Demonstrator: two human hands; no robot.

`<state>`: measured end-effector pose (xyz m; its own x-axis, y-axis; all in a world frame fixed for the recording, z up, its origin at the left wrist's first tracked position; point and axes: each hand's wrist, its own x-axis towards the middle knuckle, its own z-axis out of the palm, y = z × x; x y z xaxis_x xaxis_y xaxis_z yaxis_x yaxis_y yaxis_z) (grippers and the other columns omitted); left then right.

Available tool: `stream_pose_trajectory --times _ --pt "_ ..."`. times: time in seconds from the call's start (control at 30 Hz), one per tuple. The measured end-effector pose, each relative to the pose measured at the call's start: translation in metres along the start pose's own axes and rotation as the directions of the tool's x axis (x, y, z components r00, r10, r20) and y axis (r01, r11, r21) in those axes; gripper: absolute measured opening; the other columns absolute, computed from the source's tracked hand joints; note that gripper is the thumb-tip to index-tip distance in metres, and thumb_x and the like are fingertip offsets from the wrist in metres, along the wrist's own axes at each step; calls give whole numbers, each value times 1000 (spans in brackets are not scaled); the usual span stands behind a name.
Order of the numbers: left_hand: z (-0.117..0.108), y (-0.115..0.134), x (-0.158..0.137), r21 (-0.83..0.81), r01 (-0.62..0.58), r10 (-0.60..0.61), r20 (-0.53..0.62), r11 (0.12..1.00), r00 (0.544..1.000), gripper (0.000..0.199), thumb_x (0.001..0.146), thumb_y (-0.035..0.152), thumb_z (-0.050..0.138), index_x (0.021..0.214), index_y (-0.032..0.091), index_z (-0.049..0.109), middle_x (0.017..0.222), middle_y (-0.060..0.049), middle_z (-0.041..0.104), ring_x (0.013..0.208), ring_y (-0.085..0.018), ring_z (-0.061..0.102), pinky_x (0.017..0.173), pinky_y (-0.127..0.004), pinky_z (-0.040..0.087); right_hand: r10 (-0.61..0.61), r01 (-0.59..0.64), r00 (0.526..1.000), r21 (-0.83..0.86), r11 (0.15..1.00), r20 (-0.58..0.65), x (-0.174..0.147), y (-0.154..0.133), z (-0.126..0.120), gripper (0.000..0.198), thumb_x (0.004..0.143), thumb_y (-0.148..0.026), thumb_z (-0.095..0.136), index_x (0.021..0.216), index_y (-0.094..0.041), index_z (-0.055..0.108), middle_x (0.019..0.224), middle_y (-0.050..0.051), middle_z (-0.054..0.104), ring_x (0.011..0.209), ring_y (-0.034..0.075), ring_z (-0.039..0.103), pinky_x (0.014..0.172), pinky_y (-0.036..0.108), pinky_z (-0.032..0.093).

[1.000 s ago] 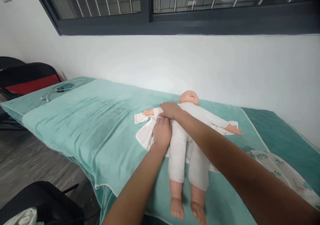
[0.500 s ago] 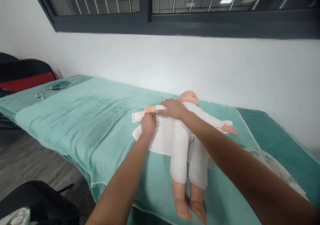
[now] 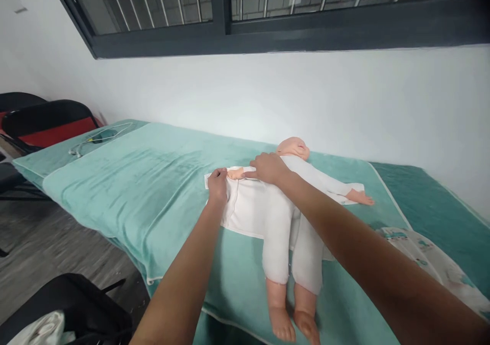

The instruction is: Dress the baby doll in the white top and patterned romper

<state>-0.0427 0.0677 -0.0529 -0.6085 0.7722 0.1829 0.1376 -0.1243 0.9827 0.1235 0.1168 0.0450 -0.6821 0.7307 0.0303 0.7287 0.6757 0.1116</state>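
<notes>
A baby doll (image 3: pixel 306 253) in white cloth lies on its back on the green bed, head toward the wall and bare feet toward me. A white garment (image 3: pixel 245 213) spreads out flat at its left side in my view. My left hand (image 3: pixel 217 186) pinches the edge of this garment, just beside the doll's small hand (image 3: pixel 235 173). With its fingers around the doll's sleeved arm, my right hand (image 3: pixel 271 168) rests near the chest and hides part of it. The doll's other arm (image 3: pixel 358 196) stretches out to the right.
The bed's green sheet (image 3: pixel 126 181) runs left, where a cord with a small dark item (image 3: pixel 101 137) lies. A patterned cloth (image 3: pixel 432 258) is on the right. Chairs (image 3: pixel 57 120) stand at the far left; a black seat (image 3: pixel 72 304) with white cloth is near. A wall and window are behind.
My left hand has moved slightly left and up, drawing the garment's edge out past the doll's hand. The doll's forearm now lies lower against the cloth. My right hand stays on the arm.
</notes>
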Motion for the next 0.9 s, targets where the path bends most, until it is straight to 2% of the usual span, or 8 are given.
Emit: stream_pose_trajectory --times 0.13,0.23,0.37,0.5,0.57,0.73,0.9 --pt "5 8 -12 116 -83 85 -12 990 996 21 88 35 49 77 20 57 75 -1 60 75 -16 55 74 -29 43 18 -18 1000 -18 1000 11 2 -1 5 60 94 -67 35 95 -19 71 102 15 70 104 31 58 86 42 39" --pt "10 13 -23 196 -182 175 55 964 983 20 92 35 49 80 21 58 79 -2 62 81 -18 56 78 -31 41 42 -42 999 -14 999 -2 5 -4 8 57 95 -63 36 96 -19 71 104 16 70 106 32 58 87 43 40" --pt "15 13 -30 348 -401 335 238 847 912 24 99 34 38 88 22 55 86 -5 63 83 -19 57 77 -32 41 63 -63 998 2 998 -29 9 -7 14 52 94 -59 40 96 -18 71 104 17 70 105 32 58 88 44 41" --pt "17 9 -33 409 -539 411 363 736 836 25 101 32 33 91 22 53 91 -6 62 85 -19 57 76 -31 41 84 -84 992 3 996 -91 11 -10 19 40 95 -49 46 100 -16 69 105 17 69 106 33 58 88 44 42" --pt "17 8 -33 417 -565 426 383 712 820 25 101 32 31 93 22 53 92 -6 61 87 -19 57 77 -31 42 87 -87 991 4 996 -106 10 -12 19 35 94 -44 49 104 -15 67 110 17 67 108 32 58 88 44 42" --pt "16 10 -35 418 -558 421 378 717 824 25 101 33 31 93 23 53 91 -5 61 87 -19 56 77 -31 42 104 -99 984 39 994 -143 4 -14 16 36 90 -38 55 117 -13 55 123 19 58 111 31 56 89 42 44" --pt "21 14 -36 395 -567 413 412 723 812 25 101 31 30 91 23 51 92 -5 60 84 -18 56 74 -31 41 96 -91 993 76 993 -73 2 -15 17 26 90 -23 51 115 -16 52 122 17 57 102 28 62 83 37 46"
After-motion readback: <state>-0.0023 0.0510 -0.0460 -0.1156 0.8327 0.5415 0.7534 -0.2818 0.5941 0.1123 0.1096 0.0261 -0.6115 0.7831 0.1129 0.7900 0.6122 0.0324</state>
